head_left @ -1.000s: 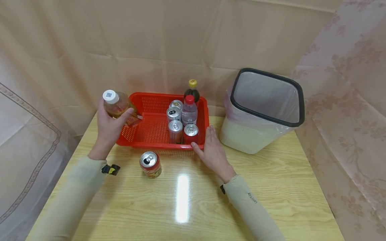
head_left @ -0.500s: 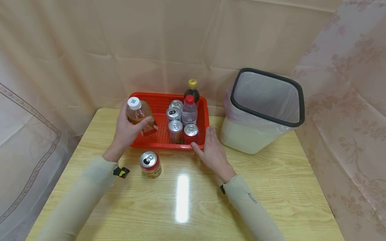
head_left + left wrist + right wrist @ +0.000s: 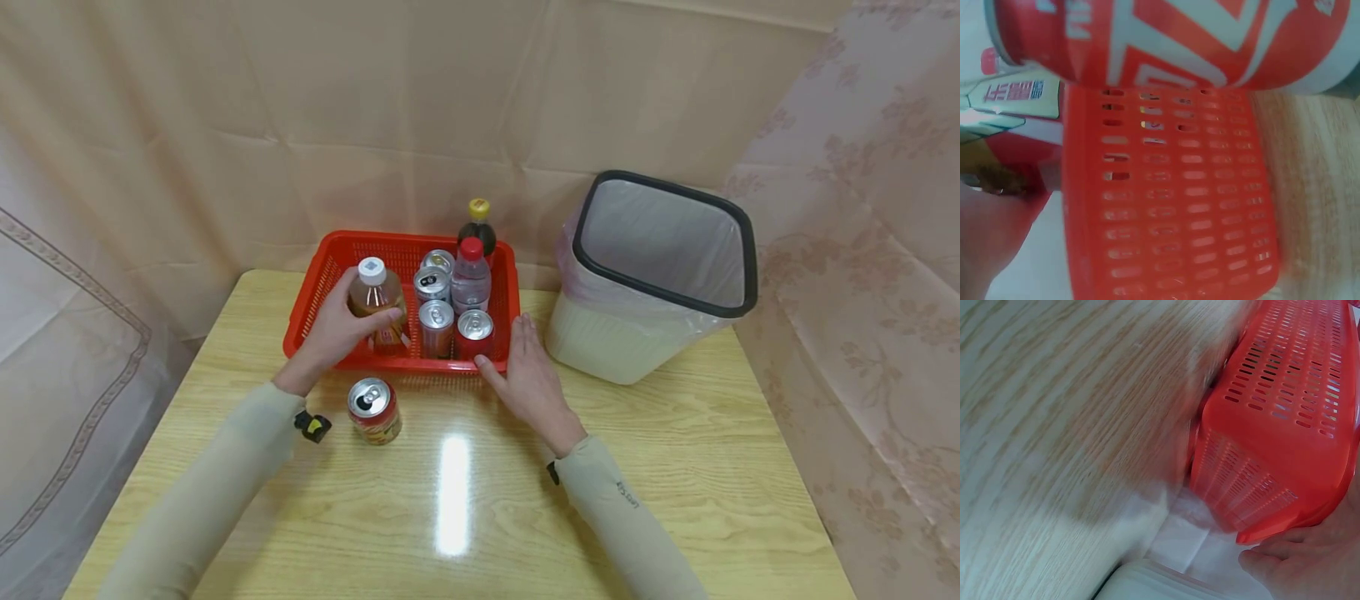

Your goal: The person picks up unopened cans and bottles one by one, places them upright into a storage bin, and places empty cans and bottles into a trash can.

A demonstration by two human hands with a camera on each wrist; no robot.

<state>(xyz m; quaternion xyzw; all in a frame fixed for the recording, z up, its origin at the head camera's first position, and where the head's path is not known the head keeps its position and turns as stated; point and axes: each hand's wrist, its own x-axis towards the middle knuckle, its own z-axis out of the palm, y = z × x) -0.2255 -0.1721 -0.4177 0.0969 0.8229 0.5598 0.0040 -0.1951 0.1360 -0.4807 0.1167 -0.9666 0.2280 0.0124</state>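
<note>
My left hand (image 3: 330, 332) grips a plastic bottle (image 3: 378, 304) with a white cap and amber drink inside. The bottle stands upright within the left half of a red slotted basket (image 3: 311, 321); whether its base touches the floor of the basket is hidden. Part of its label also shows beside the hand in the left wrist view. At the basket's front right corner, my right hand (image 3: 532, 383) rests with straight fingers along the outer side and the thumb at the front rim. A red can (image 3: 375, 412), its top opened, stands on the table before the basket.
Several silver-topped cans (image 3: 437, 315), a red-capped clear bottle (image 3: 471, 279) and a yellow-capped dark bottle (image 3: 478, 229) fill the basket's right part. To the right stands a lined bin (image 3: 615, 333) with a black rim. Curtains hang behind the wooden table (image 3: 637, 467).
My left hand has carried the white-capped bottle rightward and lower, from over the basket's left end to beside the cans. The right hand, basket and loose can stay put.
</note>
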